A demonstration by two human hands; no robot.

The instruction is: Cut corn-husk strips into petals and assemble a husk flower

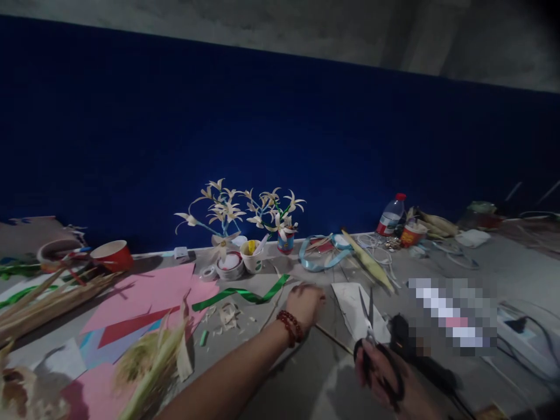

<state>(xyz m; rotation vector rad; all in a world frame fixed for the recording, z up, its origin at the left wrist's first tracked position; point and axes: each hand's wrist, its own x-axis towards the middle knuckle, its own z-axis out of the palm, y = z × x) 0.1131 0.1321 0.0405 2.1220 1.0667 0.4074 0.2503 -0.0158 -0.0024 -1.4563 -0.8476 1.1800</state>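
Observation:
My left hand (305,302), with a beaded bracelet (291,326) at the wrist, is over the table with its fingers curled. Whatever its fingers pinch, if anything, is hidden. A thin brown stick (333,339) runs from beside this hand toward my right hand (378,373). My right hand is closed round the dark handles of a pair of scissors (370,326), whose blades are spread and point away from me. Beneath the blades lies a white sheet of paper (350,300). A green ribbon (245,293) and pale scraps (228,315) are left of my left hand.
Pale artificial flowers (225,210) stand at the back beside a paper cup (252,258) and a can (286,240). Pink paper (144,291) and corn husks (160,361) lie left. A bottle (391,216), blue ribbon (321,265) and power strip (525,335) are on the right.

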